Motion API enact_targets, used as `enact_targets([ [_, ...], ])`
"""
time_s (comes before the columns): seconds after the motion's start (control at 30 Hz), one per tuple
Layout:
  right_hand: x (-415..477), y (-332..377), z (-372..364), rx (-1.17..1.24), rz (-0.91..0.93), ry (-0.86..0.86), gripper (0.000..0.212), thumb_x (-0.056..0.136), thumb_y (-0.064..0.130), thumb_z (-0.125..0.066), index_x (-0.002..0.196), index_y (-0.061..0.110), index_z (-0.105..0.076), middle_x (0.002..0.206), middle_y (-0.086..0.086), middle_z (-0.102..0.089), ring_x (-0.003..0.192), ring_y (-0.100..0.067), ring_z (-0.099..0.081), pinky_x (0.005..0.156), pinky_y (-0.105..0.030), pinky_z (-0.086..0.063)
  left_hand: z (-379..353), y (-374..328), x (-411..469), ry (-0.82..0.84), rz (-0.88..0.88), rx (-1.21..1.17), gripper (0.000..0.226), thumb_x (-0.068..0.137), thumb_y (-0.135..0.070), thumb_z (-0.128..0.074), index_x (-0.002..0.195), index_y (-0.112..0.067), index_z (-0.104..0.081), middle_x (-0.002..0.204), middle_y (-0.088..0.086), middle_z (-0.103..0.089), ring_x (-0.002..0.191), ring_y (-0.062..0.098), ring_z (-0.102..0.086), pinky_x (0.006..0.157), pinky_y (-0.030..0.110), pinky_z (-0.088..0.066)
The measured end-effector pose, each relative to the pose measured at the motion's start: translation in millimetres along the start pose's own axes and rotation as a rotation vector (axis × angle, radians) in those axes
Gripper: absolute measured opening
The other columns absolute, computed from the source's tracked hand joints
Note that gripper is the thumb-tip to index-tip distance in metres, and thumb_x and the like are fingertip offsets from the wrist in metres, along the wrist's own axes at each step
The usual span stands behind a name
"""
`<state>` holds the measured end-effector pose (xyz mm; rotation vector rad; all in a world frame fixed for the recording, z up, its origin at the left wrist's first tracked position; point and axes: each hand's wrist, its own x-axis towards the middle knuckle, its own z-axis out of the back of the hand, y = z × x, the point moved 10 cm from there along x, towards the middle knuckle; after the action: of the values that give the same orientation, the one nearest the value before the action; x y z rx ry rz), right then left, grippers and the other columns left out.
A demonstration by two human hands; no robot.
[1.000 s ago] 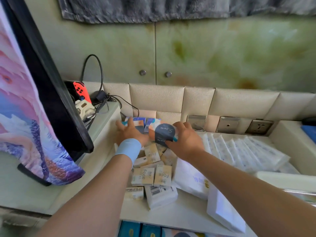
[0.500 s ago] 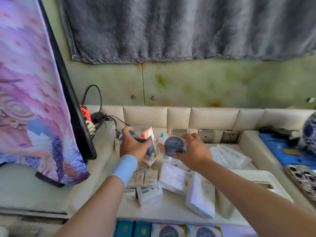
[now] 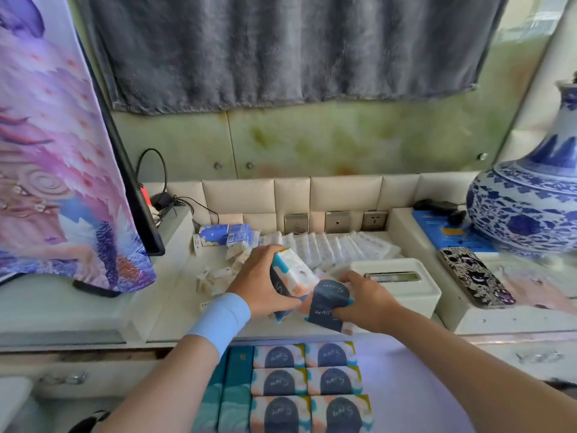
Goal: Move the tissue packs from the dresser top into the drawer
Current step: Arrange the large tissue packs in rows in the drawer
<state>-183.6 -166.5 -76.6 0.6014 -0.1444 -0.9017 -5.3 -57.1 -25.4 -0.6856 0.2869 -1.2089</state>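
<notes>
Gripping one soft, light tissue pack point(image 3: 293, 278) each by its sides, the left hand point(image 3: 259, 284) and right hand point(image 3: 363, 303) are hovering above the drawer point(image 3: 406, 385) at six o'clock.

Two tissue packs are held up over the dresser top's point(image 3: 175, 295) front edge: one tilted pack point(image 3: 292, 281) with teal corners, and one pack point(image 3: 329, 303) with a dark blue oval, touching it. Six matching packs point(image 3: 309, 382) are laid flat, two by three, in the open drawer point(image 3: 412, 385).
</notes>
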Motion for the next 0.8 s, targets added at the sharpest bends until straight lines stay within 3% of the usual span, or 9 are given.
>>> enact_targets([
  [0.1, -19.9, -11.6, -16.0, -0.101, 0.022, 0.129, 0.059, 0.072, 0.037, -0.077, 0.124, 0.032, -0.051, 0.113, 0.004, -0.063, 0.095, -0.016, -0.058, 0.076, -0.026, -0.048, -34.5, -9.1, -20.6, 0.180, 0.028, 0.106, 0.100, 0.050, -0.058, -0.085, 0.130, -0.047, -0.027, 0.113, -0.010, -0.054, 0.100, 0.017, -0.056, 0.086, 0.036, -0.052],
  [0.23, -41.9, -44.2, -25.3, -0.259, -0.013, 0.202, 0.050, 0.072, 0.034, -0.073, 0.115, 0.029, -0.049, 0.108, 0.002, -0.063, 0.092, -0.019, -0.059, 0.073, -0.027, -0.047, -69.3, -16.1, -33.8, 0.267, 0.003, 0.250, 0.105, 0.056, -0.064, -0.083, 0.137, -0.037, -0.023, 0.119, -0.006, -0.048, 0.104, 0.017, -0.047, 0.089, 0.033, -0.044],
  [0.37, -49.5, -73.2, -27.0, -0.500, -0.003, 0.181, 0.053, 0.070, 0.045, -0.068, 0.115, 0.029, -0.046, 0.108, 0.003, -0.062, 0.097, -0.021, -0.059, 0.084, -0.035, -0.048, -115.6, -1.4, -39.9, 0.415, 0.048, 0.291, 0.099, 0.068, -0.046, -0.078, 0.144, -0.031, -0.016, 0.140, 0.003, -0.038, 0.123, 0.024, -0.045, 0.103, 0.038, -0.043],
  [0.57, -50.3, -121.8, -45.4, -0.778, -0.017, 0.215, 0.066, 0.076, 0.051, -0.071, 0.126, 0.019, -0.042, 0.119, -0.006, -0.061, 0.110, -0.027, -0.058, 0.086, -0.037, -0.047, -175.1, 4.1, -48.6, 0.595, -0.036, 0.491, 0.077, 0.084, -0.018, -0.063, 0.148, -0.021, -0.021, 0.149, 0.005, -0.021, 0.139, 0.028, -0.027, 0.110, 0.041, -0.035],
  [0.7, -48.7, -142.2, -61.7, -0.832, -0.049, 0.234, 0.068, 0.081, 0.046, -0.068, 0.133, 0.015, -0.037, 0.121, -0.008, -0.059, 0.111, -0.028, -0.057, 0.091, -0.038, -0.047, -194.7, 10.6, -48.7, 0.661, -0.043, 0.440, 0.068, 0.082, -0.028, -0.068, 0.142, -0.029, -0.036, 0.139, -0.001, -0.035, 0.134, 0.021, -0.033, 0.105, 0.035, -0.037],
  [0.8, -45.3, -149.2, -74.2, -0.776, -0.077, 0.223, 0.068, 0.085, 0.033, -0.069, 0.139, 0.014, -0.033, 0.126, -0.009, -0.055, 0.116, -0.029, -0.056, 0.088, -0.037, -0.047, -200.3, 14.9, -48.4, 0.691, -0.038, 0.418, 0.074, 0.078, -0.038, -0.072, 0.143, -0.040, -0.034, 0.136, -0.003, -0.041, 0.128, 0.022, -0.041, 0.103, 0.038, -0.041],
])
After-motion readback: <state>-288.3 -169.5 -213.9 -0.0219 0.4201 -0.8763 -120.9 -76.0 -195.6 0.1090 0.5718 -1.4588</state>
